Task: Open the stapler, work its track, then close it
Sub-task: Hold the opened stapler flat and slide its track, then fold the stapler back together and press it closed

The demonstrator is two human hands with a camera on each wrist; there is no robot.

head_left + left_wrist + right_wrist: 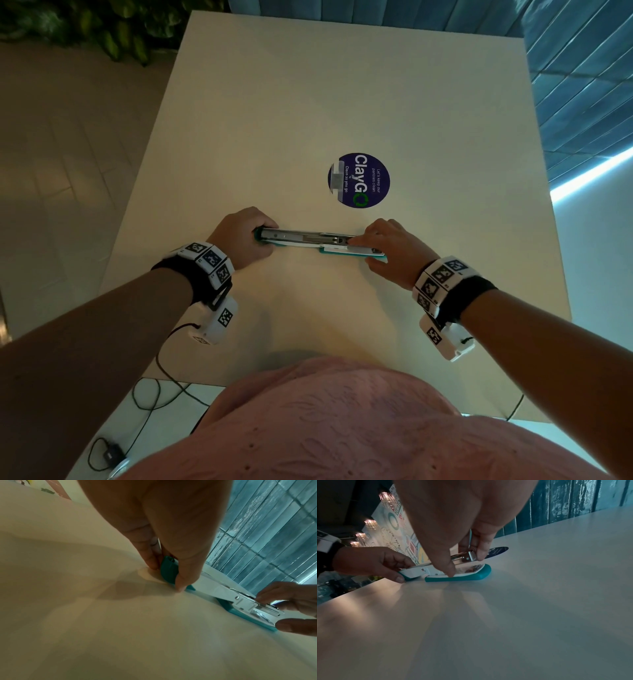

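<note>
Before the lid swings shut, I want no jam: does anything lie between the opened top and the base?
Yes: the right hand, fingers on the metal track over the base. Left hand grips the flipped-out top.

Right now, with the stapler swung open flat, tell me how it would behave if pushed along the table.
The stapler would probably slide, not roll: its long flat halves lie low on the smooth table. It likely pivots at its hinge, so the left hand and right hand each grip a half.

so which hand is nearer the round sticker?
Right. The right hand grips the stapler at the end just below the sticker; the left hand holds the far end, off to the sticker's left.
</note>
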